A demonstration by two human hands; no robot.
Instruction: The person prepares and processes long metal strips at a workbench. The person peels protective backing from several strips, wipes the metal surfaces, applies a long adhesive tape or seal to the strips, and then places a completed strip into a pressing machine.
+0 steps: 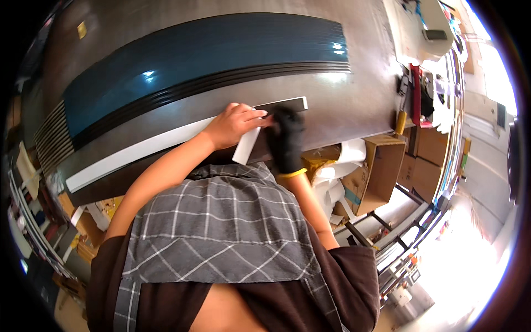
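The white strip (149, 149) lies along the near side of the dark table (368, 91), running from the lower left up toward the right, where its end section shows a dark face with a white edge at the tip. The bare left hand (235, 126) lies over the strip toward its right end, fingers bent and close together, pointing right; whether they grip the strip or only press on it, I cannot tell. The right hand (286, 138), in a black glove with a yellow cuff (293, 173), is just beside the left fingertips, at the dark section. It is blurred, so I cannot tell how far its fingers are closed or what they hold. Between the hands a white flap (246, 147) slants down from the strip toward the checked apron (221, 221). Beyond the strip, near it, lies a stack of long blue-grey panels (210, 47) with dark ridged edges along the near side. A small yellow piece (82, 30) lies at the far left of the table. To the right, past the table's near edge, stands an open cardboard box (384, 171), with crumpled white sheets (330, 180) beside it.
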